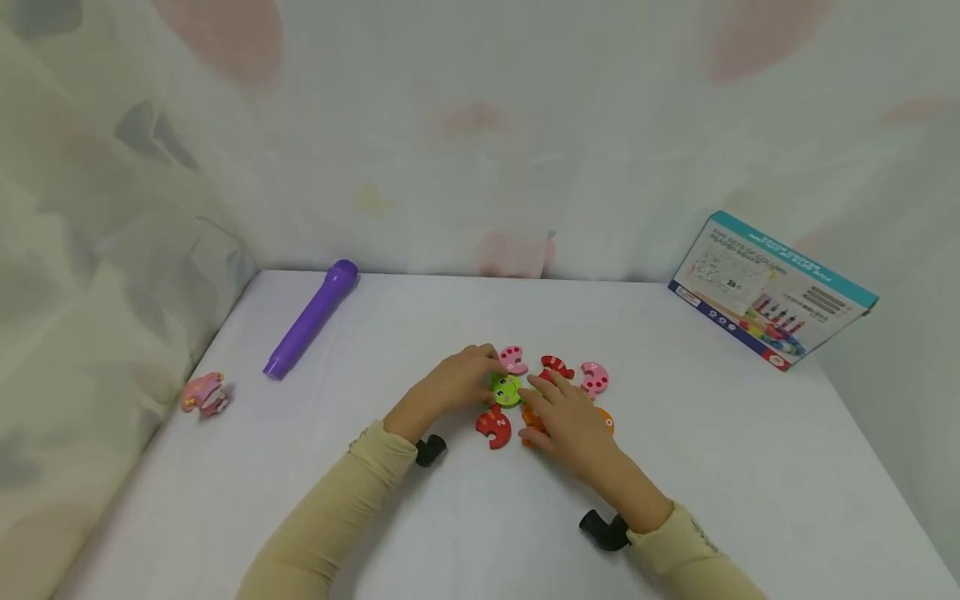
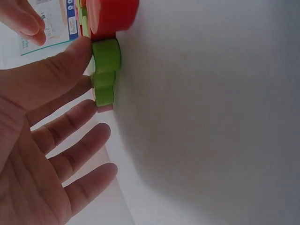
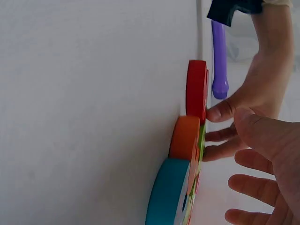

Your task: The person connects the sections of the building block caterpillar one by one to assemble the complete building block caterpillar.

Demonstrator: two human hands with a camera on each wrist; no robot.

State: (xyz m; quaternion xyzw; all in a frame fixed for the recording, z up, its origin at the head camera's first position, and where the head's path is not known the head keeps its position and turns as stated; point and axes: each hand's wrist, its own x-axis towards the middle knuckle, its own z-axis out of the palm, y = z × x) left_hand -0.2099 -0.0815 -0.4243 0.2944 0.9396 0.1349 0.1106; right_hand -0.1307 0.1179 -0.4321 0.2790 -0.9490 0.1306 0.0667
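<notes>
A cluster of small, thick puzzle-like pieces lies on the white table. My left hand [image 1: 461, 379] pinches the green piece with a smiling face [image 1: 507, 390] between thumb and fingers; its other fingers spread loosely. Close by lie a red piece marked 2 [image 1: 493, 427], a second red piece [image 1: 557, 365] and two pink spotted pieces, one at the back [image 1: 513, 359] and one at the right [image 1: 595, 377]. Over the orange piece [image 1: 532, 423] hovers my right hand [image 1: 572, 425], fingers extended and holding nothing. A blue-sided piece [image 3: 166, 197] shows in the right wrist view.
At the back left lies a purple microphone-shaped stick [image 1: 311, 321]. A small pink figure [image 1: 204, 394] sits by the left edge. The printed box [image 1: 768, 292] stands at the back right. Patterned cloth [image 1: 480, 167] hangs behind the white table [image 1: 750, 467].
</notes>
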